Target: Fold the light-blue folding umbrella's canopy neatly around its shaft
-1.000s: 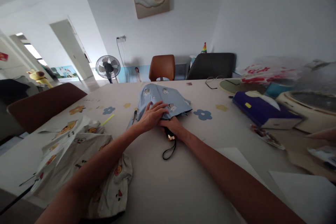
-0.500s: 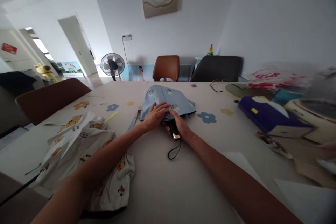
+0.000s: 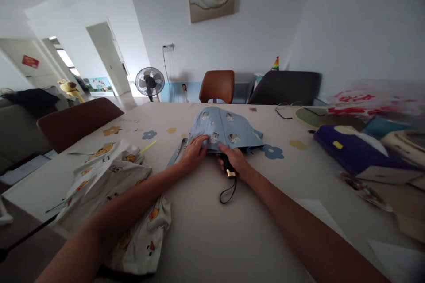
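A light-blue folding umbrella (image 3: 226, 126) with small printed figures lies on the table, its loose canopy pointing away from me. My right hand (image 3: 234, 161) is wrapped round its black handle, which has a gold end and a black wrist strap (image 3: 228, 192). My left hand (image 3: 195, 152) rests at the canopy's left front edge, fingers stretched out over the cloth. Beside that hand lies a blue strip (image 3: 177, 152), partly covered by the canopy and hand. Under and beside my left forearm is a crumpled cream cloth (image 3: 102, 181) with cartoon prints.
On the right of the table (image 3: 199, 230) stand a purple box (image 3: 352, 150), a plastic bag (image 3: 365, 101) and white paper (image 3: 322, 216). Glasses (image 3: 283, 112) lie near the far edge. Chairs (image 3: 216, 86) and a fan (image 3: 150, 82) are beyond.
My left hand has slid left and back from the canopy's middle to its left front edge. The right hand keeps its hold on the handle. The whole view has shifted slightly.
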Motion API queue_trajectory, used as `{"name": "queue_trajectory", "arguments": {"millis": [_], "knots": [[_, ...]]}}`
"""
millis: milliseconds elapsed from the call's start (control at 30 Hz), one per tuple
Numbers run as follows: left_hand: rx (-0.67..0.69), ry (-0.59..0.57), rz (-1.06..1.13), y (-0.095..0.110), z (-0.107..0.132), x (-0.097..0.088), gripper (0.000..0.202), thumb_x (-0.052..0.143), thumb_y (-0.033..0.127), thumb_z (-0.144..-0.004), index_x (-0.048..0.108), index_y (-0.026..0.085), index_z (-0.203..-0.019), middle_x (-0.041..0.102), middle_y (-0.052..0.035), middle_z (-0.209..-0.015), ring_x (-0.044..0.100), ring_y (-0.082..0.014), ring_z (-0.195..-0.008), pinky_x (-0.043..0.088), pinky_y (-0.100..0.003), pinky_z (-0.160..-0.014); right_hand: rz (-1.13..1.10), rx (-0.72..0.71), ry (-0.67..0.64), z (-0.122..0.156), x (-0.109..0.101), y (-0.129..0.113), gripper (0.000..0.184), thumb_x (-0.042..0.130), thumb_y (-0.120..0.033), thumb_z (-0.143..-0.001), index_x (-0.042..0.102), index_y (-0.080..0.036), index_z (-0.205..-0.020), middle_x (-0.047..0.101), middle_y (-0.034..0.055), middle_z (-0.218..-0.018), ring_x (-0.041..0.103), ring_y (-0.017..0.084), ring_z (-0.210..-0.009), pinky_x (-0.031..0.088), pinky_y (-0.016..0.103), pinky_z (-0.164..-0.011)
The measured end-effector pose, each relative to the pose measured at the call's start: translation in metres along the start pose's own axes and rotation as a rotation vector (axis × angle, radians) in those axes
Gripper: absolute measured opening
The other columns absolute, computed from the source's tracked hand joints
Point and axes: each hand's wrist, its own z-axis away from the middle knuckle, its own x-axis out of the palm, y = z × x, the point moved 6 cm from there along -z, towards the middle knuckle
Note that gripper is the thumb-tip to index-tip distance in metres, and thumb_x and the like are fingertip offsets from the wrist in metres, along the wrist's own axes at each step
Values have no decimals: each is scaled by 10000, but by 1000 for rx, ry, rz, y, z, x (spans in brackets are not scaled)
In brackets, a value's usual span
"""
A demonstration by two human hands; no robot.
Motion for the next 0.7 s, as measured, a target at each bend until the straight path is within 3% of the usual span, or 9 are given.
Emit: {"name": "queue_trajectory", "arguments": {"millis": [133,267,500,700], "knots": [[18,-29,-27,-7,12,-10,360,406,179,-858,412,187,-1218,521,-111,-1238,429,-198,-1210,373,-427,-1013,12,23,7,-1,-2,2,343,534,-422,-799,547,-138,-608,500,-3,-392,461,99,-308,356,199,-299],[30,-13,-54,-27,18,-26,333,410,190,-863,431,184,-1195,548,-113,-1188,468,-197,-1168,400,-408,-987,-9,9,2,-4,-3,4,333,530,-402,-799,536,-137,-597,489,-1,-399,448,95,-319,356,204,-306],[-75,5,-121,-88,27,-60,306,410,219,-867,460,206,-1169,577,-87,-1155,496,-197,-1132,425,-399,-953,-82,-34,36,-10,-6,7,292,607,-413,-728,519,-153,-629,534,3,-535,444,81,-362,370,214,-314],[-241,22,-122,-143,35,-87,303,410,274,-859,492,219,-1145,579,-84,-1127,598,-192,-951,514,-313,-723,-80,-9,44,-10,-7,7,329,623,-452,-706,526,-147,-627,526,-1,-528,415,67,-345,349,214,-315]]}}
